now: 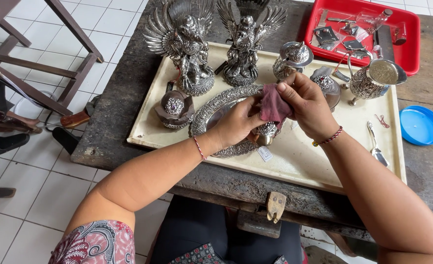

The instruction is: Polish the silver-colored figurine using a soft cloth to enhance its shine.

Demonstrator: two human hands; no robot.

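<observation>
My left hand (236, 124) holds a small ornate silver piece (266, 131) just above the cream tray (304, 159). My right hand (305, 103) presses a dark red cloth (274, 105) onto the top of that piece. Both wrists wear thin red bracelets. Under the hands lies an oval embossed silver platter (209, 110), partly hidden by them.
On the tray stand two winged silver statues (184, 41), a lidded silver pot (292, 57), a silver pitcher (373, 78), a round box (175, 107) and a spoon (377, 146). A red bin (407, 46) and a blue lid (421, 125) sit at the right on the dark wooden bench (118, 105).
</observation>
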